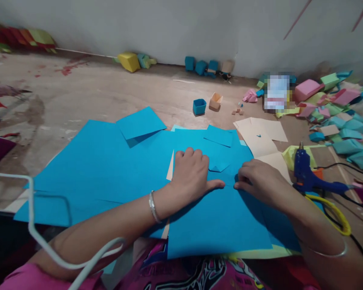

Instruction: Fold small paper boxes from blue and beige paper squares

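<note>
Large blue paper sheets [218, 229] lie over the front of the table. My left hand [193, 173] rests on them, its fingers curled and its thumb stretched out to the right. Just right of it, my right hand [257, 179] is bent with thumb and fingertips close together at the paper; what lies between them, if anything, is too small to tell. A small blue piece with a folded edge [219, 163] lies between and behind the hands. Behind that is a small blue rectangle [219, 136], and a blue square [141, 124] lies further left.
A blue glue gun [313, 173] with a cable lies right of my right hand. Behind are small blue [199, 106] and peach [215, 101] paper boxes and cream sheets [255, 137]. Many folded paper pieces [351, 125] are piled at the right. A white wire frame [32, 209] crosses the lower left.
</note>
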`<state>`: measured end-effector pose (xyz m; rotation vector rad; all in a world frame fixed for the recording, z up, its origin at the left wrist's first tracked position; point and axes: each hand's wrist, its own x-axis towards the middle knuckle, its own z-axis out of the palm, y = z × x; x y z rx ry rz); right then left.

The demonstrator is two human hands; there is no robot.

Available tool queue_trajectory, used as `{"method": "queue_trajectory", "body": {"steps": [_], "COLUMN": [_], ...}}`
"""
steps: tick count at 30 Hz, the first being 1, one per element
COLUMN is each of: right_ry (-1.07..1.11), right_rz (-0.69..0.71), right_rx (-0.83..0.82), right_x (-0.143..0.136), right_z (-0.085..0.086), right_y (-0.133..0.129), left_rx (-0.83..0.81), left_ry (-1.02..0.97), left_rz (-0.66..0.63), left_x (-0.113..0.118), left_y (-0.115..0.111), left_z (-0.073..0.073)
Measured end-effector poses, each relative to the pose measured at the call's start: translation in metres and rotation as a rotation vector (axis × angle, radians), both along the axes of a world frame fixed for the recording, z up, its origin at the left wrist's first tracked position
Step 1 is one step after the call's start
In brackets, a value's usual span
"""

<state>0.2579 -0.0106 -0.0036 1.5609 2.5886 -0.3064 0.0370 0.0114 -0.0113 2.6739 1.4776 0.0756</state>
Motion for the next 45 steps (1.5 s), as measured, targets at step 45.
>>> {"method": "queue_trajectory", "body": {"steps": [45], "right_ry": [0.146], "right_rz": [0.280], "right_rx": [0.208], "right_x": [-0.020], "right_z": [-0.001], "right_y": [-0.017], "left_rx": [-0.248], "left_ry": [-0.283], "left_rz": [-0.281], "left_x": [-0.038], "left_y": [0.032], "left_z": [0.007]}}
